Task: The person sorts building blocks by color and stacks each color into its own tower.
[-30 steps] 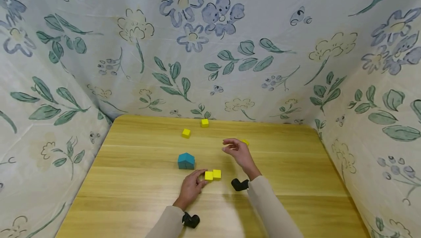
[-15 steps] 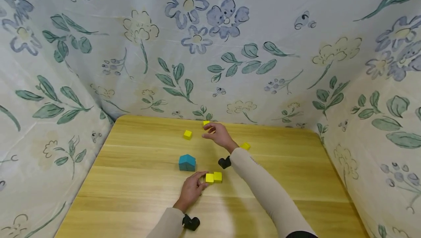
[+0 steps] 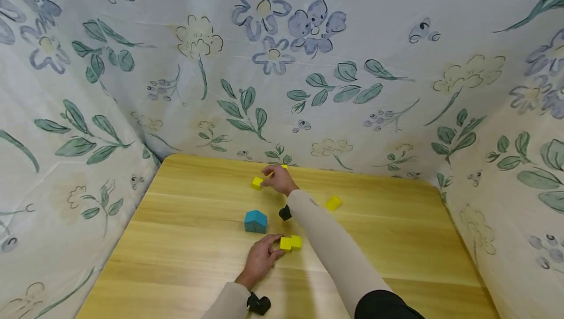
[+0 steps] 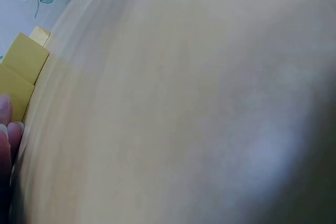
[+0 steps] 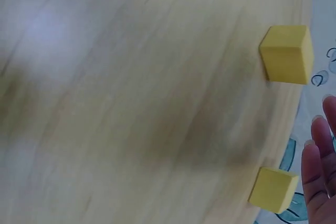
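Note:
My left hand [image 3: 260, 257] pinches a yellow cube [image 3: 285, 244] between thumb and fingers on the near part of the table. A second yellow cube [image 3: 296, 242] sits against its right side; the pair also shows at the left edge of the left wrist view, with fingertips [image 4: 16, 129] at the nearer cube. Farther back, my right hand [image 3: 280, 180] hovers with fingers apart, its tips right beside a yellow cube [image 3: 257, 183]. It partly covers another yellow cube [image 3: 285, 167] near the back edge. Both back cubes appear in the right wrist view, the larger cube [image 5: 287, 55] standing apart from the fingers [image 5: 314, 174].
A blue house-shaped block [image 3: 256, 221] with a seam down its front stands just beyond the left hand. One more yellow block [image 3: 334, 203] lies to the right, past the right sleeve [image 3: 335, 245]. Floral cloth [image 3: 198, 113] encloses the wooden table [image 3: 396, 240] at the back and sides.
My right hand has swept left and away across the table, from near the right-hand yellow block to the back-left cube. The left hand stays at the paired cubes; the view has shifted slightly.

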{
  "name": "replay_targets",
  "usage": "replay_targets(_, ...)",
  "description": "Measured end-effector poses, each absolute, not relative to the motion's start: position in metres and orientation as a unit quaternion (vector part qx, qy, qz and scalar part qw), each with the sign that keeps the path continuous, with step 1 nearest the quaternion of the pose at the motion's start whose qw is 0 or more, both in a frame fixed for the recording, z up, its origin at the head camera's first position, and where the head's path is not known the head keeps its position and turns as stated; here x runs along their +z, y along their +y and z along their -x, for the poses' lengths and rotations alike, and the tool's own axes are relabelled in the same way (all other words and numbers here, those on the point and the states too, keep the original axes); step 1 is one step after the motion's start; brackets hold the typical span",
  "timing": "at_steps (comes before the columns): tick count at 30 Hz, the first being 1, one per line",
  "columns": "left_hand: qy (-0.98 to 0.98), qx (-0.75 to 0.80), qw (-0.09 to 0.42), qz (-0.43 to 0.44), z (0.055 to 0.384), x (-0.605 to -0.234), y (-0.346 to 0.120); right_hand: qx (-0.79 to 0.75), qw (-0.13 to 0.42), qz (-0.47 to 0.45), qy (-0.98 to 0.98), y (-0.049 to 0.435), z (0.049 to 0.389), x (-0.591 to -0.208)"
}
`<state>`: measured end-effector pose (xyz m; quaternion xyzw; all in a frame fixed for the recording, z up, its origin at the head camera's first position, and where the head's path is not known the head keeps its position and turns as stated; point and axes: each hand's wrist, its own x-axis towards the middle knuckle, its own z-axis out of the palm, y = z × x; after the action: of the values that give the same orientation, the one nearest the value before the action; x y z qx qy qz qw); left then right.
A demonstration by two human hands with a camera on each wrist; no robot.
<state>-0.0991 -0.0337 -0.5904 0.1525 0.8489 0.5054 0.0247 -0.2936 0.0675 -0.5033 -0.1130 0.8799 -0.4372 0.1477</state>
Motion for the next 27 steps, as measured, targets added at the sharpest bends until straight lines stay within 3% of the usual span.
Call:
replay_targets(8,0.855,0.495,0.037,-0.148,0.1,-0.589,-0.035,-0.428,0.181,0.097,0.88,0.057,0.301,-0.522)
replay_targets(18,0.855,0.492,0.037,-0.158,0.101,-0.592,-0.032,-0.38,0.154,0.136,0.902,0.058,0.303,-0.543)
replay_targets(27,0.858,0.489,0.031,-0.154,0.102,-0.589,-0.035,-0.388,0.173,0.137,0.895,0.057,0.303,-0.542)
